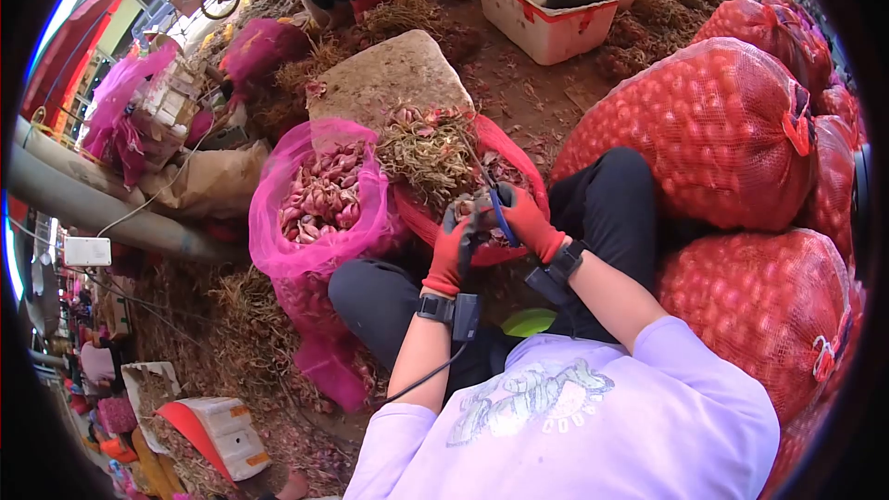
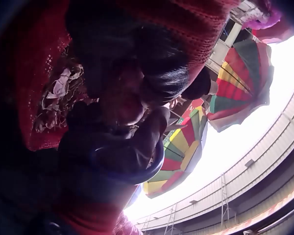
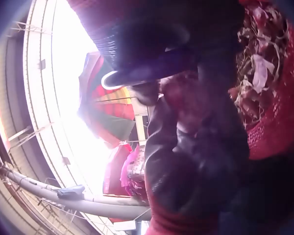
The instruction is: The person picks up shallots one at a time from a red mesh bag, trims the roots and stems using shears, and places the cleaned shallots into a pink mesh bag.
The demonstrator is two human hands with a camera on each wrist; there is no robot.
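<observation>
bulb [image 2: 126, 107] pinched by left hand [image 1: 451, 245]; right hand [image 1: 529, 220], fingers curled, grips blue-handled scissors [image 1: 503, 214] over red mesh bag [image 1: 515, 154].

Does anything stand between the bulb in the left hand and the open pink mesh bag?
From the left hand, which holds the bulb, the direct line crosses the left edge of the red mesh bag, then the rim of the pink mesh bag. The dried stalks lie forward of that line. Nothing else visible blocks it.
</observation>
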